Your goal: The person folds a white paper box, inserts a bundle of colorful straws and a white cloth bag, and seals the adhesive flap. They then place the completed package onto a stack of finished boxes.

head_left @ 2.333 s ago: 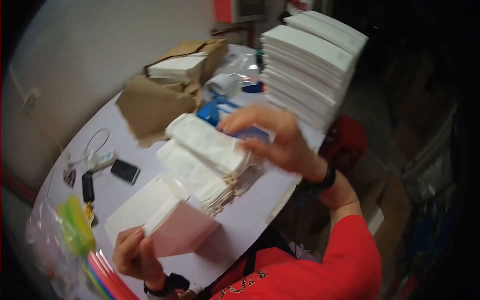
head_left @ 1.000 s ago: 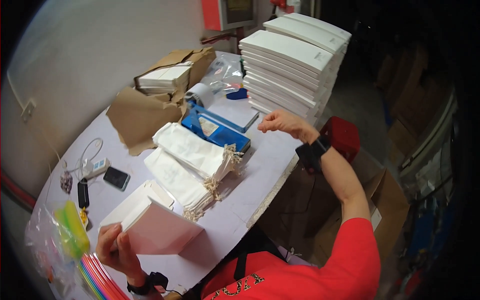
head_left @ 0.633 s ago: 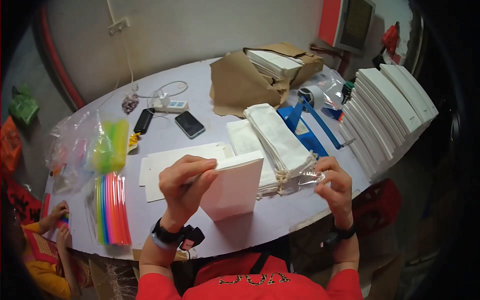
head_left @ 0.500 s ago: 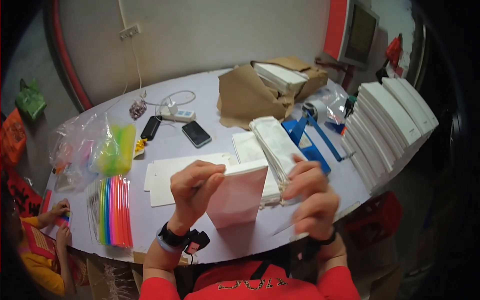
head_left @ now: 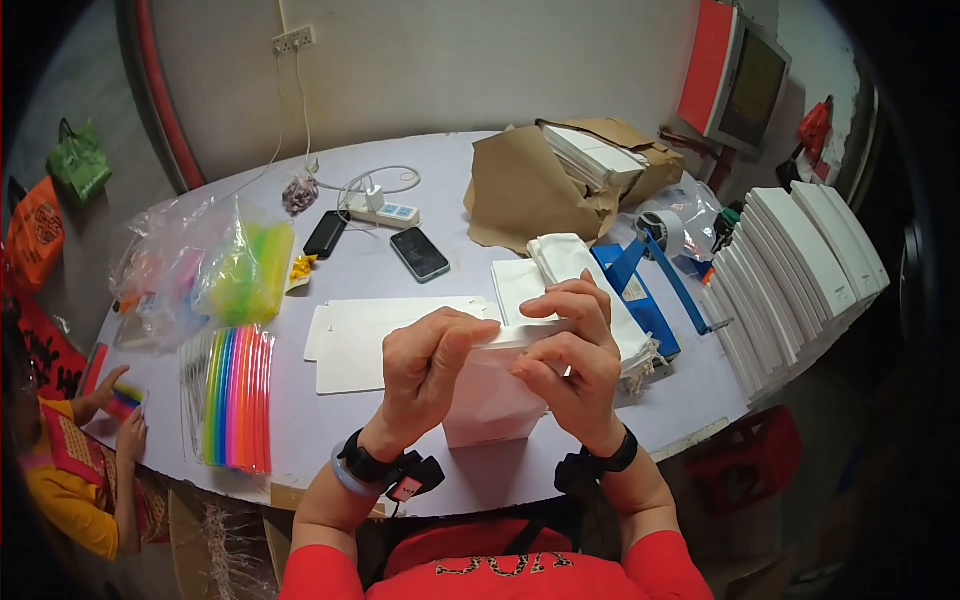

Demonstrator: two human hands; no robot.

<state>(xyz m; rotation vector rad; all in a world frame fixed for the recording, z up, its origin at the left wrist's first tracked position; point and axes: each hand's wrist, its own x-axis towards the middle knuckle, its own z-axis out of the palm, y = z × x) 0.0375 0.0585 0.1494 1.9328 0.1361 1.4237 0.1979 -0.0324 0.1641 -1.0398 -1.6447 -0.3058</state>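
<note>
Two phones — beyond white bag.

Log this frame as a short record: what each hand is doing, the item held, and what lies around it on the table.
left hand: grips the top edge of the white paper bag
right hand: pinches the same edge from the other side
bag: upright on the round table
behind it: flat white sheets, bundle of white bags
left: coloured straws
right: stack of white bags

Both hands' fingers hide the white bag's top edge.
</note>
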